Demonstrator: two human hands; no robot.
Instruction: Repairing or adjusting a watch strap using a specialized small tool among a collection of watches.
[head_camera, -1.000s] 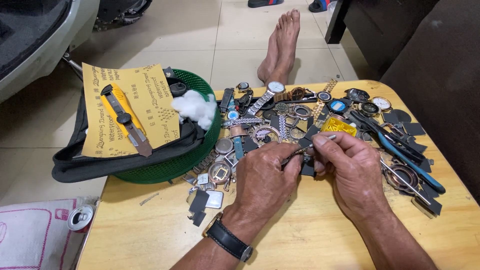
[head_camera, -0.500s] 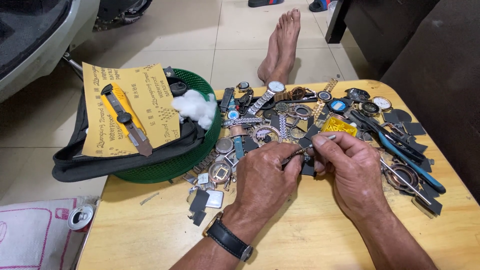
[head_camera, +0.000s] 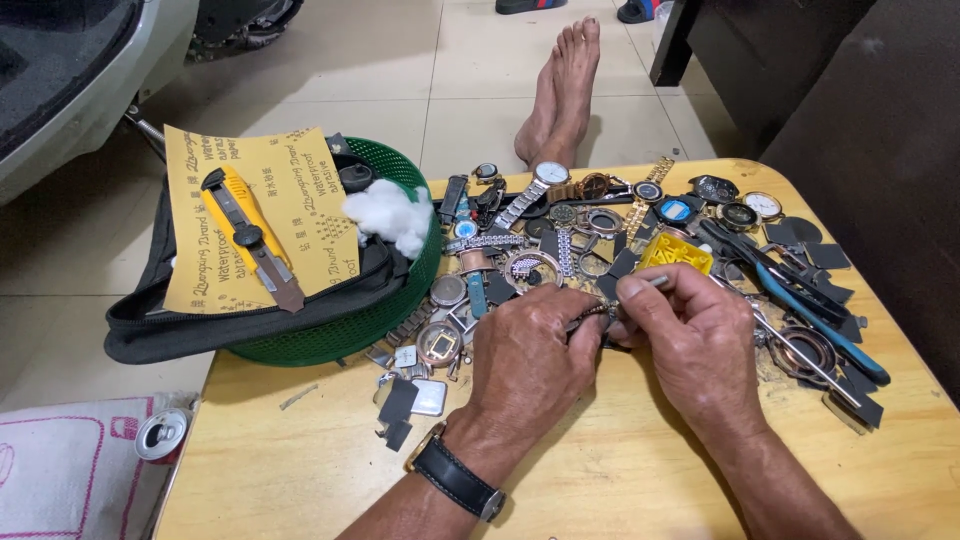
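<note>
Over a wooden table (head_camera: 620, 480), my left hand (head_camera: 530, 365) pinches a small metal watch part (head_camera: 592, 315) between thumb and fingers. A dark-strapped wristwatch sits on that wrist. My right hand (head_camera: 700, 345) holds a thin metal tool (head_camera: 652, 284) with its tip against the part. Most of the part is hidden by my fingers. A heap of watches, cases and bands (head_camera: 560, 230) lies just beyond both hands.
A green basket (head_camera: 400, 290) at the left holds a black pouch, a yellow sandpaper sheet, a yellow utility knife (head_camera: 250, 235) and white cotton (head_camera: 388, 215). Blue-handled pliers (head_camera: 810, 305) lie at the right. A bare foot (head_camera: 560, 85) rests beyond the table. A can (head_camera: 160, 433) lies on the floor.
</note>
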